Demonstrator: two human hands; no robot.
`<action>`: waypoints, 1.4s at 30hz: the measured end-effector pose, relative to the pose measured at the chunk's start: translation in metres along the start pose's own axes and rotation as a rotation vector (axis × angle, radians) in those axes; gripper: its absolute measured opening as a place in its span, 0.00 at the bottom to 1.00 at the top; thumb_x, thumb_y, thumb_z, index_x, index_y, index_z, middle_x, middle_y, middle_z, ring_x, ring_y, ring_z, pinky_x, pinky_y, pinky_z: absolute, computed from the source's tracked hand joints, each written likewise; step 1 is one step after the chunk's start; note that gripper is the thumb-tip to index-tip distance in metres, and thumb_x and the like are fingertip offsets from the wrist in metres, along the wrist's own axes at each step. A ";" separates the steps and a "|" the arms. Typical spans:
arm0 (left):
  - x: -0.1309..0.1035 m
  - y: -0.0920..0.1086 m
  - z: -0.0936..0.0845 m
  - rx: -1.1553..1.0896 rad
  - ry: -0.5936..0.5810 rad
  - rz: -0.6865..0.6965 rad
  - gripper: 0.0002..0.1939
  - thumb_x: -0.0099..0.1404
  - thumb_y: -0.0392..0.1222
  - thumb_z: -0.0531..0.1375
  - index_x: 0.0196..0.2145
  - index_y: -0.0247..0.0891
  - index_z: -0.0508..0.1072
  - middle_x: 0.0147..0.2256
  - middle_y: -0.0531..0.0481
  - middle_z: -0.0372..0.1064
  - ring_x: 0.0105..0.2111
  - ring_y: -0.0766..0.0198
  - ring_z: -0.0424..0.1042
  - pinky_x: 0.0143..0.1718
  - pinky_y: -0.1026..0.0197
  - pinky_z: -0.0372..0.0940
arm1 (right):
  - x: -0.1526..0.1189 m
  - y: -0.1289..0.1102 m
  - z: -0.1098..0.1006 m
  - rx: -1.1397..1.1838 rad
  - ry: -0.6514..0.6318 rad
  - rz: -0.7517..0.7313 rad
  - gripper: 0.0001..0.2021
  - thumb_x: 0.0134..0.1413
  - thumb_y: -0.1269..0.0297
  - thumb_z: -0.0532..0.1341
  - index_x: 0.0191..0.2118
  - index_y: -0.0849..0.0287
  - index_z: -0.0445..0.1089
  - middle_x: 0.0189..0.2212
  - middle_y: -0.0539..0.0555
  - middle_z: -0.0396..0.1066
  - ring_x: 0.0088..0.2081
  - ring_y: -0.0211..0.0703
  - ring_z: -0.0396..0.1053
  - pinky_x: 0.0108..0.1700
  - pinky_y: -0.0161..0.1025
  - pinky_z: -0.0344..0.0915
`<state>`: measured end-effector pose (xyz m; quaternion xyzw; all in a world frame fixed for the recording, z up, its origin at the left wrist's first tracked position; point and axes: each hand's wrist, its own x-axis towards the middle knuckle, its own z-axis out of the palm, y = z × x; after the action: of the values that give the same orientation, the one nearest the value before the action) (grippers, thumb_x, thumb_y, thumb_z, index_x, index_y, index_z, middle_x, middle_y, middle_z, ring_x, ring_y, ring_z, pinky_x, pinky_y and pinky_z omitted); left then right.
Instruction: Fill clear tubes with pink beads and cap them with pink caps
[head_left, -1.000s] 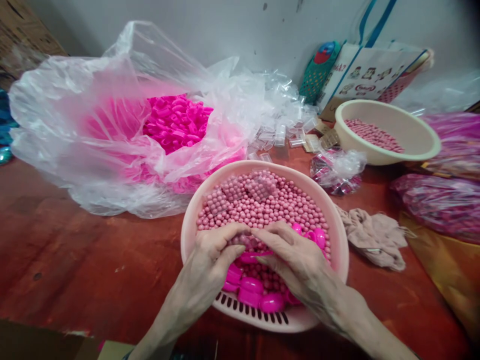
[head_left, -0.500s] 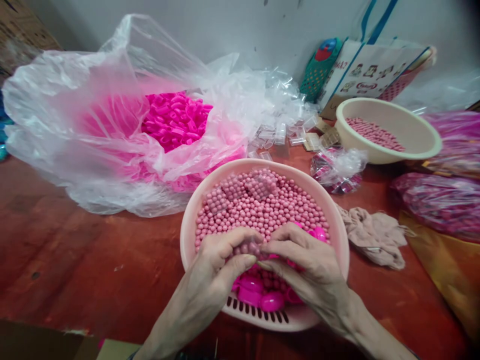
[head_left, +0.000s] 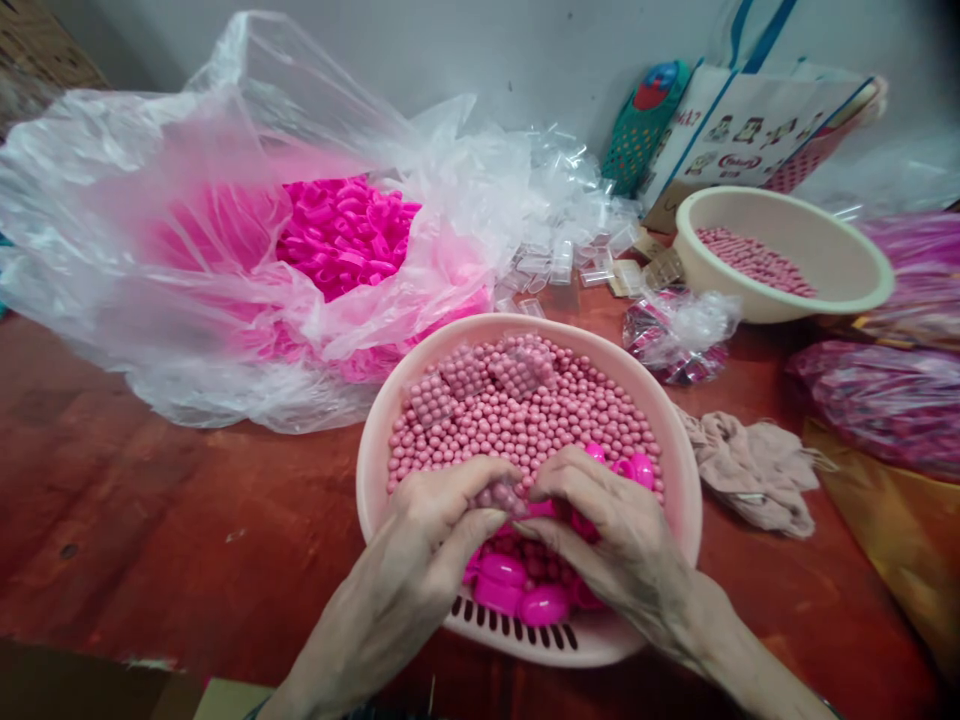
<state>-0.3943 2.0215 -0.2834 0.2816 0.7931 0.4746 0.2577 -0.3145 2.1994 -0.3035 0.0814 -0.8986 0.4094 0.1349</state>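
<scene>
My left hand (head_left: 442, 530) pinches a small clear box of pink beads (head_left: 499, 495) between thumb and fingers, over the near part of a pale pink basket (head_left: 375, 480). Close by on the right is my right hand (head_left: 600, 530), fingers curved, with a gap between thumb and index finger. Bright magenta plastic shows behind that gap. Loose pink beads (head_left: 517, 430) fill the basket. Bead-filled clear boxes (head_left: 465, 375) rest on them at the back. Glossy magenta plastic pieces (head_left: 544, 605) lie at the slotted near side, partly hidden by my hands.
Left of the basket, a large clear plastic bag (head_left: 202, 340) holds many magenta pieces (head_left: 349, 235). Empty clear boxes (head_left: 559, 260) are piled behind. A cream bowl (head_left: 847, 290) with pink beads, a crumpled cloth (head_left: 757, 475) and filled bags (head_left: 885, 400) occupy the right side.
My right fingertips have drawn slightly away from the bead box, and the gap between thumb and index finger is wider. My left hand keeps its hold. The view has shifted a little.
</scene>
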 end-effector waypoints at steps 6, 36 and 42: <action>0.005 -0.009 0.003 -0.046 -0.012 -0.033 0.19 0.62 0.41 0.56 0.52 0.45 0.68 0.47 0.48 0.70 0.47 0.55 0.69 0.48 0.55 0.67 | 0.003 -0.001 -0.003 0.151 0.035 0.028 0.06 0.56 0.70 0.58 0.40 0.57 0.68 0.32 0.52 0.68 0.33 0.38 0.68 0.32 0.34 0.65; 0.019 0.004 0.007 -0.589 -0.136 -0.277 0.18 0.60 0.37 0.60 0.49 0.42 0.69 0.38 0.51 0.73 0.37 0.64 0.72 0.39 0.65 0.68 | 0.004 0.002 -0.009 0.529 0.068 0.315 0.02 0.52 0.68 0.63 0.34 0.58 0.70 0.28 0.48 0.68 0.31 0.35 0.66 0.33 0.33 0.63; 0.022 0.002 0.007 -0.815 -0.150 -0.313 0.14 0.59 0.34 0.62 0.44 0.41 0.73 0.34 0.53 0.73 0.34 0.69 0.72 0.37 0.69 0.68 | 0.006 0.000 -0.012 0.523 0.055 0.252 0.08 0.55 0.71 0.60 0.39 0.54 0.74 0.31 0.50 0.70 0.34 0.36 0.67 0.37 0.34 0.64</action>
<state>-0.4047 2.0418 -0.2877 0.0671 0.5533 0.6821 0.4734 -0.3179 2.2083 -0.2942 -0.0100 -0.7614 0.6430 0.0818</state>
